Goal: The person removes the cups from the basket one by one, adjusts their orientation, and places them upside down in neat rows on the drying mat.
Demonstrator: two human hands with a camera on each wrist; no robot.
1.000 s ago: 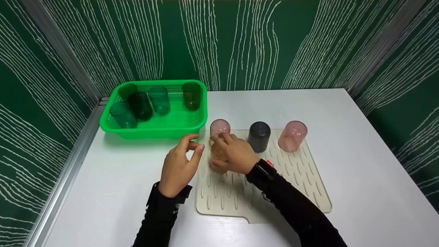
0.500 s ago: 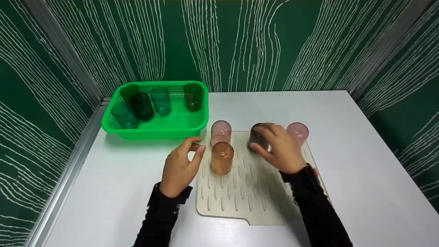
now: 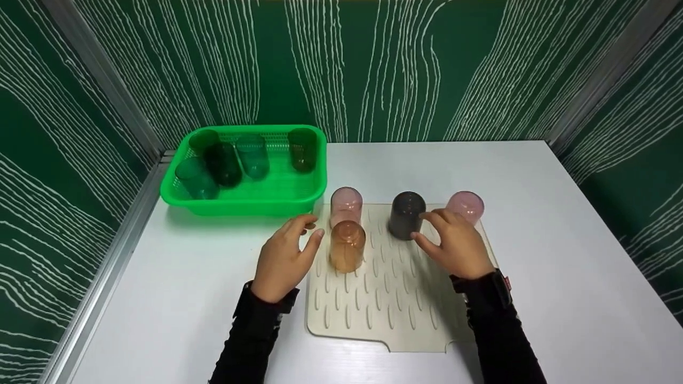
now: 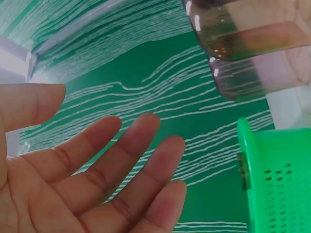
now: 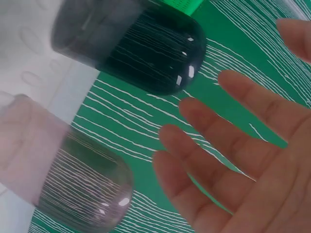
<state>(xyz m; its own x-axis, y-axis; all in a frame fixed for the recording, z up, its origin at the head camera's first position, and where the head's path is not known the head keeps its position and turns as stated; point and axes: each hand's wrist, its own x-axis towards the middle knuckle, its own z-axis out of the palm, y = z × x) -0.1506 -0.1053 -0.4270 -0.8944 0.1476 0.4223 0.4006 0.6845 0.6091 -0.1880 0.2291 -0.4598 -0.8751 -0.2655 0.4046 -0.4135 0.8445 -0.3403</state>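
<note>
My right hand [image 3: 453, 245] hovers over the right side of a cream drying mat [image 3: 373, 314], fingers loosely bent and holding nothing. Its fingertips are right at the side of a dark grey glass [image 3: 406, 216] that stands upside down. Behind the hand is an upturned pink glass [image 3: 467, 207], partly hidden by it. An amber glass [image 3: 347, 248] stands upside down at the mat's left, in front of another pink glass [image 3: 346, 201]. My left hand [image 3: 283, 261] is held left of the amber glass; the left wrist view shows its relaxed fingers [image 4: 146, 170] holding nothing.
A green plastic basket [image 3: 243, 207] stands at the back left, close to the mat's corner. In it lie several glasses, teal [image 3: 196, 178], dark [image 3: 223, 164] and brownish [image 3: 302, 152]. Green walls with white lines close off the white table [image 3: 512, 165] at the back and sides.
My right hand has left the amber glass, moved right to the dark glass, then drawn slightly back from it. The amber glass stays upside down on the mat. My left hand has barely moved.
</note>
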